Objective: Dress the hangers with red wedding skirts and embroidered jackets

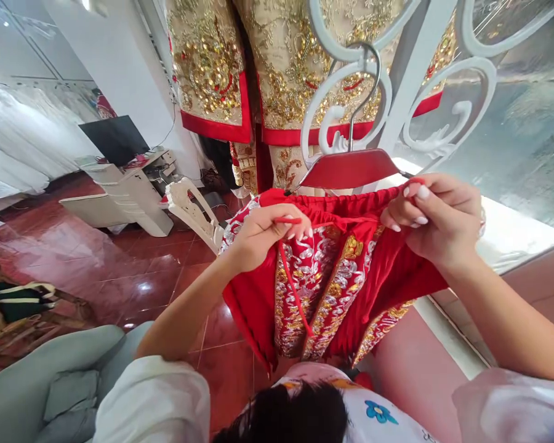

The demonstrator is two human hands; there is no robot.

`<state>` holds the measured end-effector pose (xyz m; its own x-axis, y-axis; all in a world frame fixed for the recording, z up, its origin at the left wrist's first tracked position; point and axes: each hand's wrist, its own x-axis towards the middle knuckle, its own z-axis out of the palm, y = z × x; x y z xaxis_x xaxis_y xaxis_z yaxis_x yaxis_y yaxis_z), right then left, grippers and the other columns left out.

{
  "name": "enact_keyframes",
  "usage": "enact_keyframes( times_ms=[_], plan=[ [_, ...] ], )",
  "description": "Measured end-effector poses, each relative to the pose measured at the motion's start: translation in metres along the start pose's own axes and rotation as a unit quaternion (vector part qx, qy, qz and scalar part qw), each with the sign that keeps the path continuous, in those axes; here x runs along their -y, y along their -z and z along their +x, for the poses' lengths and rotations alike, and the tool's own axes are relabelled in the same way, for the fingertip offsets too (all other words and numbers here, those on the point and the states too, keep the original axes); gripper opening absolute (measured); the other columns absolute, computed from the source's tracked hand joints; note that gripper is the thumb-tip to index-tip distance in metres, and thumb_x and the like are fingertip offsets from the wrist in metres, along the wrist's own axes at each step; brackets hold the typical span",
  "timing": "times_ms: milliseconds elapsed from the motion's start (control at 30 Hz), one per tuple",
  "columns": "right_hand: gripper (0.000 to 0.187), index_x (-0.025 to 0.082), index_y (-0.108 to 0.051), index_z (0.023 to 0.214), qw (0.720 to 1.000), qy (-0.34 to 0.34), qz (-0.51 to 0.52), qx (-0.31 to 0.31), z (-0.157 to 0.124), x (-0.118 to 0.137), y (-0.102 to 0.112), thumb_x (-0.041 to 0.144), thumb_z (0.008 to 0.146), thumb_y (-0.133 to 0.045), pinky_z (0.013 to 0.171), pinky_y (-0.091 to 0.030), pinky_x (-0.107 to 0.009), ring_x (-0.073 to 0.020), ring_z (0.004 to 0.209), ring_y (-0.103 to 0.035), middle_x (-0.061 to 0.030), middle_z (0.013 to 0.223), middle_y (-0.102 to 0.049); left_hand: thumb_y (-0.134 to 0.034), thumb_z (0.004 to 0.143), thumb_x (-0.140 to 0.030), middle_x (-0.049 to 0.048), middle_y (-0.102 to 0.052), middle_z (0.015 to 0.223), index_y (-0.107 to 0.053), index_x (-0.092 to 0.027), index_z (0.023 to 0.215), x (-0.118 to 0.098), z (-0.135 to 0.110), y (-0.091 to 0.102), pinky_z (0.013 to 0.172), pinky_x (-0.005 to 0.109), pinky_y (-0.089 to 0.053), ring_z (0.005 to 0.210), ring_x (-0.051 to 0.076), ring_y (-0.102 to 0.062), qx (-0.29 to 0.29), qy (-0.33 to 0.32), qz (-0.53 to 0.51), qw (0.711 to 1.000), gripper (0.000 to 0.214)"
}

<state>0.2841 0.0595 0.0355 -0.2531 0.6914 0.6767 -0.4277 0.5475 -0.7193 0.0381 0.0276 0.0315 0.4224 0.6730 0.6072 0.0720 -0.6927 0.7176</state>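
Note:
A red skirt [332, 277] with silver and gold embroidered panels hangs in front of me by its gathered waistband. My left hand [265, 234] is closed on the waistband's left side and pinches a thin red cord that dangles down the cloth. My right hand [436, 215] is closed on the waistband's right end, fingertips pinching the red fabric. Just above the skirt a red hanger [351, 167] hooks by its metal hook onto a white scrolled metal grille [397, 80].
A cream and gold embroidered garment with red trim [277, 74] hangs behind the hanger. A white carved chair [194, 212] stands on the red tiled floor. A white desk with a dark monitor [115, 138] is at the left. A grey-green sofa [50, 381] lies at bottom left.

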Motion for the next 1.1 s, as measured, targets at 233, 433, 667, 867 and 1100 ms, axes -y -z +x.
enact_keyframes(
  times_ms=[233,433,667,867,1100],
  plan=[
    [0.012,0.025,-0.068,0.086,0.998,0.028,-0.032,-0.055,-0.005,-0.030,-0.005,0.034,0.081,-0.064,0.045,-0.035,-0.025,-0.0074,0.044,-0.036,0.0036,0.052,-0.047,-0.040,0.094,-0.042,0.0001,-0.046,0.059,-0.045,-0.019,0.062,0.023,0.003,-0.011,0.057,0.028,-0.039,0.057,0.012,-0.046,-0.068,-0.033,0.043,0.996,0.039],
    [0.023,0.025,-0.061,0.104,0.972,0.014,-0.223,-0.071,-0.023,-0.035,-0.015,0.036,0.084,-0.060,0.060,-0.047,-0.030,-0.0117,0.060,-0.054,-0.0008,0.078,-0.064,-0.036,0.095,-0.037,-0.0003,-0.054,0.060,-0.049,-0.018,0.069,0.029,0.024,-0.047,0.054,0.025,-0.034,0.053,0.011,-0.048,-0.177,-0.053,0.223,0.957,0.035],
    [0.016,0.019,-0.063,0.088,0.939,0.037,-0.303,-0.157,-0.010,-0.045,-0.040,0.033,0.082,-0.060,0.061,-0.049,-0.027,-0.0120,0.065,-0.060,-0.0030,0.079,-0.066,-0.039,0.095,-0.029,0.0022,-0.062,0.065,-0.053,-0.018,0.073,0.040,0.029,-0.071,0.055,0.026,-0.036,0.058,0.015,-0.058,-0.208,-0.061,0.315,0.924,0.028],
    [0.020,0.018,-0.069,0.088,0.943,0.050,-0.288,-0.162,-0.014,-0.045,-0.043,0.032,0.083,-0.057,0.062,-0.048,-0.029,-0.0130,0.065,-0.058,-0.0036,0.078,-0.067,-0.036,0.095,-0.025,0.0033,-0.065,0.073,-0.055,-0.018,0.083,0.050,0.028,-0.074,0.059,0.025,-0.038,0.066,0.016,-0.060,-0.204,-0.072,0.372,0.903,0.024],
    [0.018,0.017,-0.067,0.078,0.943,0.053,-0.257,-0.205,-0.025,-0.048,-0.057,0.035,0.081,-0.062,0.064,-0.044,-0.026,-0.0117,0.068,-0.054,-0.0020,0.075,-0.061,-0.036,0.095,-0.021,0.0106,-0.066,0.084,-0.056,-0.014,0.090,0.040,0.027,-0.080,0.062,0.026,-0.043,0.074,0.020,-0.063,-0.138,0.010,0.482,0.865,0.021]
  ],
)
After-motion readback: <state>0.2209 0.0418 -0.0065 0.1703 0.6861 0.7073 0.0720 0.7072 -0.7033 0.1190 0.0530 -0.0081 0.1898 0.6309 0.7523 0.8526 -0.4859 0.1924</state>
